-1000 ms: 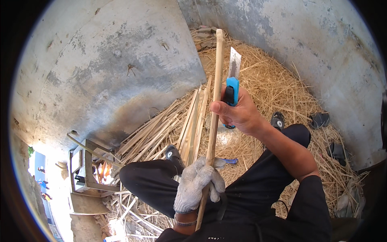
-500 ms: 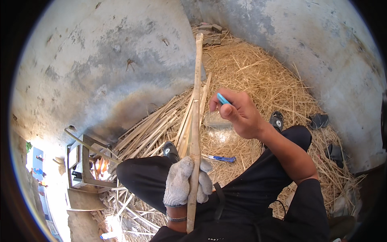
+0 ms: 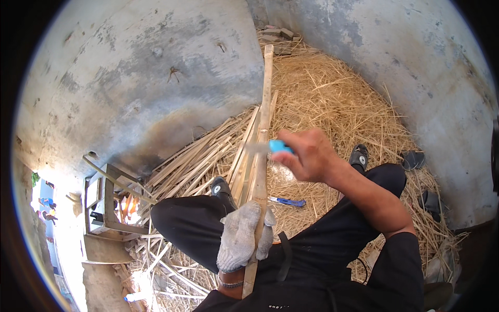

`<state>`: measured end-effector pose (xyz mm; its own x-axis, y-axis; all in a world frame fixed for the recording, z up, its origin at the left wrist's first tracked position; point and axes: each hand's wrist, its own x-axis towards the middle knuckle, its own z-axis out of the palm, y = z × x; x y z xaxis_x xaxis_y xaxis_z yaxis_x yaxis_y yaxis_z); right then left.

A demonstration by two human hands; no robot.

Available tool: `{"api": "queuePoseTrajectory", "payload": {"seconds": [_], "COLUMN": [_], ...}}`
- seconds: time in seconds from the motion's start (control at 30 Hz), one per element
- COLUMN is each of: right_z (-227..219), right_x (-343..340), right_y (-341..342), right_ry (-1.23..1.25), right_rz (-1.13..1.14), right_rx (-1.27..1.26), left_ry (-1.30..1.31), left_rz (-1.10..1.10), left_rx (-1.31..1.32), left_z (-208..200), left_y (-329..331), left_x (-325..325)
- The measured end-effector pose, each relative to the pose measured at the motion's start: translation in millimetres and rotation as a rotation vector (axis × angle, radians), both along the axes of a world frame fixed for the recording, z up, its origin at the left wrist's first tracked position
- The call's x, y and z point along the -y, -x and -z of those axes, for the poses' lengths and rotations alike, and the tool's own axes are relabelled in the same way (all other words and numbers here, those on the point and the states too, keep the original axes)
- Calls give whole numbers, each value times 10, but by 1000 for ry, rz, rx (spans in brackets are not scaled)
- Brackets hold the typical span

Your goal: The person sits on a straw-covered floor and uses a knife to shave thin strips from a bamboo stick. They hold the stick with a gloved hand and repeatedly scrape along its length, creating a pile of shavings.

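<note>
A long pale bamboo pole (image 3: pixel 265 99) stands out from my lap toward the far wall, slightly tilted. My left hand (image 3: pixel 240 236), in a grey-white knit glove, is closed around its near part. In my bare right hand (image 3: pixel 312 156) is a small knife (image 3: pixel 281 147) with a light blue handle. Its blade is smeared by motion and crosses the pole at mid-length; whether it touches the bamboo I cannot tell. On the straw between my legs lies a blue utility knife (image 3: pixel 289 202).
Split bamboo strips (image 3: pixel 195 153) are piled at the left, against the stained wall (image 3: pixel 171 47). Loose shavings (image 3: pixel 332 99) cover the floor ahead and to the right. A wooden frame (image 3: pixel 106 203) stands at far left beside a bright opening. Bricks (image 3: pixel 280 35) lie in the far corner.
My right hand has turned and shifted a little lower, so the knife's blade now shows across the pole. The left hand still grips the pole, which appears slightly further right.
</note>
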<state>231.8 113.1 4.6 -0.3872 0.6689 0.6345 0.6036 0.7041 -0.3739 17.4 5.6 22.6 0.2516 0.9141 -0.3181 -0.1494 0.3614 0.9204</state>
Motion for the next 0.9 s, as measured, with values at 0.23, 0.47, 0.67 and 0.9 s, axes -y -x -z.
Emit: {"api": "queuePoseTrajectory", "payload": {"seconds": [0.23,0.47,0.67,0.9], "right_z": [-29,-120,-146,-206], "right_x": [-425,-318,-99,-43], "right_y": [-270,-346,-191,-293], "right_ry": [-58,23,-44,16], "right_rz": [457,307,22,34], "right_rx": [-154,-428,-226,-245], "left_ry": [-23,-105,-125,-30], "left_rz": [54,6,6,4], "left_rx": [42,50,16,120], "left_z": [57,120,162,127], "left_y": [55,86,76,33], "left_x": [27,9,-10,-51]}}
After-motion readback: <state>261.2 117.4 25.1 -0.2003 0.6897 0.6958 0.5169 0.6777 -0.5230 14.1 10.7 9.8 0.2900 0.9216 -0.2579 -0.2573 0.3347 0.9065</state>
